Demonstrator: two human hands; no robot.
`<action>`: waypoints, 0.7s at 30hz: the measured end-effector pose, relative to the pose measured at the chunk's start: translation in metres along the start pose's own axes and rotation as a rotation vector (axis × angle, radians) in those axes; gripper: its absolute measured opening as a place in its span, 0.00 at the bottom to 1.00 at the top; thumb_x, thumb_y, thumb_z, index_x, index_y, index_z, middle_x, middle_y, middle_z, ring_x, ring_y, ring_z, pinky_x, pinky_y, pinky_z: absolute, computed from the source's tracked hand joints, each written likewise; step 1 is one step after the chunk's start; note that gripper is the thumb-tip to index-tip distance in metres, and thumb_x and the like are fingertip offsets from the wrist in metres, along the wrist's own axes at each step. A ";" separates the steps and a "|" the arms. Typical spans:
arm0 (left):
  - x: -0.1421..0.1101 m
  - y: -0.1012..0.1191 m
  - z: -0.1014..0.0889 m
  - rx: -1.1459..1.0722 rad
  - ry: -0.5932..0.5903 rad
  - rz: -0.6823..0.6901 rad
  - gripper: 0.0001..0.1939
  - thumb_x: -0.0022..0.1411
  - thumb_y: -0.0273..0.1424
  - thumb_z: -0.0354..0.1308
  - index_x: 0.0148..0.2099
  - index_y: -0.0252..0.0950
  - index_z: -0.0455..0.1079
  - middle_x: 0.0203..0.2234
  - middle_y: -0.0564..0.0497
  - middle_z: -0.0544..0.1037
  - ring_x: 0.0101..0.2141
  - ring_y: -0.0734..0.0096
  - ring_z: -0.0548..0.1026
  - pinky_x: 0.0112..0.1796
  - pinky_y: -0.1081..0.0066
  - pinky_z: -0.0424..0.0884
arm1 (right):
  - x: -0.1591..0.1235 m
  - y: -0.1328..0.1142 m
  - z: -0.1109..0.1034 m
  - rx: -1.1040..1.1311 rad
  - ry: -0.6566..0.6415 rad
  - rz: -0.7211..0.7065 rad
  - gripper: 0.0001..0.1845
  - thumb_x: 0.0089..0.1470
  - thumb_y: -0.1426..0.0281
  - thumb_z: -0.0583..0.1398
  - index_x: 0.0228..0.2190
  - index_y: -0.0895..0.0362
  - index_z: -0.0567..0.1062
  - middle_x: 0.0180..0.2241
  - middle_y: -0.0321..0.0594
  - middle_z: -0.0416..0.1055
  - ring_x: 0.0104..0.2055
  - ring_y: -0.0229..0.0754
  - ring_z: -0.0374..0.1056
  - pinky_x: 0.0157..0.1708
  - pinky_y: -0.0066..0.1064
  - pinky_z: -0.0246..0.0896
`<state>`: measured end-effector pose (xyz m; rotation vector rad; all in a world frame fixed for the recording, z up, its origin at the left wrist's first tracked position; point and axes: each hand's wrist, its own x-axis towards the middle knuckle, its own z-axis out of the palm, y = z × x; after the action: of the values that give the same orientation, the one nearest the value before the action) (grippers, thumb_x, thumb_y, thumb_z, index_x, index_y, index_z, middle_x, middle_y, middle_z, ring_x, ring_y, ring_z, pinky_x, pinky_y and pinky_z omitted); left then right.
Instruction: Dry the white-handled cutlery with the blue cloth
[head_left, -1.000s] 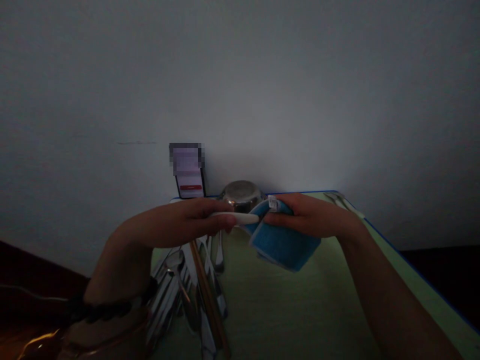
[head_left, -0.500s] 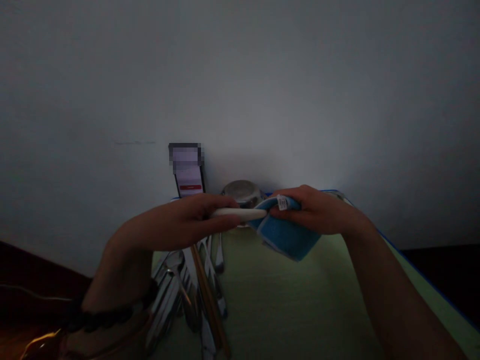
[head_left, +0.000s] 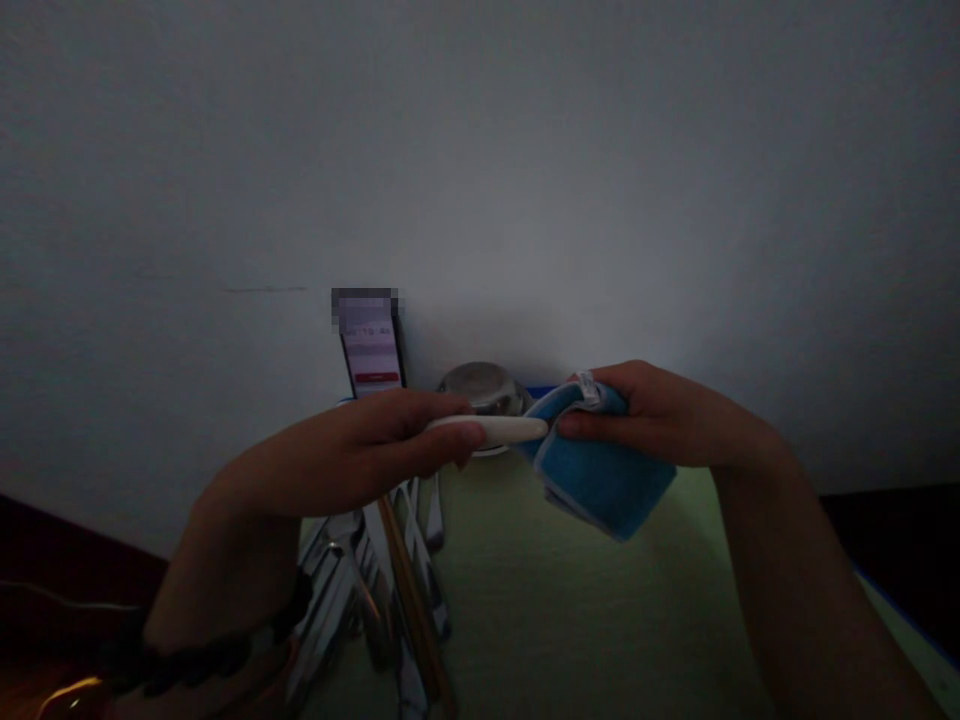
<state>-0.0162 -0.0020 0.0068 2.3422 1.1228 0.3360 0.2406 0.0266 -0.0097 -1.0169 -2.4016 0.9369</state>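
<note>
My left hand [head_left: 367,440] is closed round a slim white utensil [head_left: 514,430], thumb along its near side. Its rounded tip points right; the other end is hidden in my palm, so the exact kind does not show. My right hand [head_left: 664,415] pinches a folded blue cloth [head_left: 611,478] with a pale edge and a white tag. The cloth lies at the utensil's tip, with a flap hanging down over the green tabletop. Whether the cloth touches the tip, I cannot tell.
Several spoons, knives and other metal cutlery [head_left: 326,620] lie at the left with wooden chopsticks [head_left: 409,590]. A metal bowl-like vessel [head_left: 484,385] stands at the back. Behind my left hand a phone [head_left: 373,350] leans against the wall [head_left: 600,180]. The green table [head_left: 570,610] has a blue edge.
My right hand and the cloth have moved right, away from my left hand. The white utensil shows slightly further right, with more of its tip bare.
</note>
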 end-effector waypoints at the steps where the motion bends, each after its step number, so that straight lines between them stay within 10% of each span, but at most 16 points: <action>1: 0.000 0.004 0.000 -0.019 -0.004 -0.006 0.15 0.63 0.39 0.46 0.33 0.36 0.68 0.21 0.56 0.66 0.23 0.75 0.65 0.22 0.77 0.63 | 0.000 -0.001 0.000 -0.004 -0.009 0.002 0.14 0.52 0.58 0.57 0.32 0.55 0.74 0.24 0.31 0.69 0.24 0.33 0.63 0.25 0.25 0.57; 11: 0.005 0.023 0.011 -0.227 0.134 0.095 0.22 0.62 0.45 0.40 0.24 0.37 0.60 0.19 0.55 0.63 0.22 0.75 0.63 0.22 0.75 0.63 | -0.005 -0.004 0.000 0.170 0.035 -0.034 0.13 0.51 0.59 0.59 0.31 0.57 0.73 0.25 0.32 0.68 0.26 0.34 0.64 0.25 0.24 0.59; 21: -0.002 -0.005 0.008 0.002 -0.062 -0.034 0.17 0.65 0.42 0.44 0.44 0.38 0.68 0.26 0.55 0.71 0.26 0.75 0.68 0.26 0.77 0.65 | 0.001 0.000 0.004 -0.088 0.174 0.010 0.15 0.52 0.56 0.57 0.30 0.56 0.72 0.27 0.32 0.71 0.27 0.33 0.66 0.26 0.24 0.58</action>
<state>-0.0174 -0.0032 -0.0023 2.3163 1.1330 0.2479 0.2380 0.0252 -0.0119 -1.0954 -2.3118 0.7203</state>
